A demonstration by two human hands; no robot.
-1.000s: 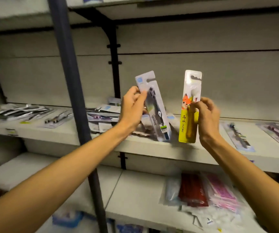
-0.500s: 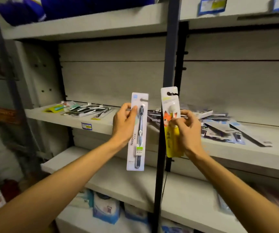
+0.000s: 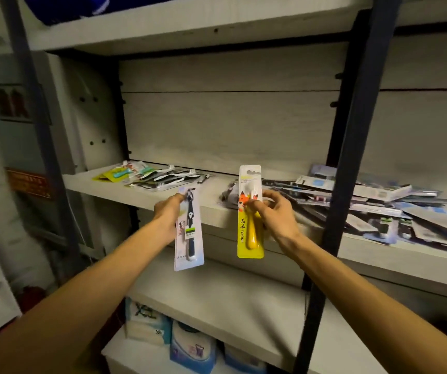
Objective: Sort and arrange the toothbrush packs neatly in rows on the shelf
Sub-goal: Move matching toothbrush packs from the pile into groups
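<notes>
My left hand (image 3: 167,211) pinches the top of a white pack with a dark toothbrush (image 3: 189,233), which hangs upright in front of the shelf edge. My right hand (image 3: 271,211) grips a yellow pack with a fox picture and a yellow toothbrush (image 3: 250,228), also upright. Both packs are held just before the middle shelf (image 3: 147,195). A small row of packs (image 3: 152,176) lies at the shelf's left. A loose heap of packs (image 3: 365,203) covers its right side.
A dark upright post (image 3: 335,201) stands right of my right hand, another post (image 3: 41,147) at the left. Below is a bare lower shelf (image 3: 217,292) and, under it, blue and white boxes (image 3: 187,344). A shelf board (image 3: 179,31) runs overhead.
My view has swung left along the shelving, so the post now stands right of my hands. Both hands carried their packs leftward and lower, toward the left section of the shelf.
</notes>
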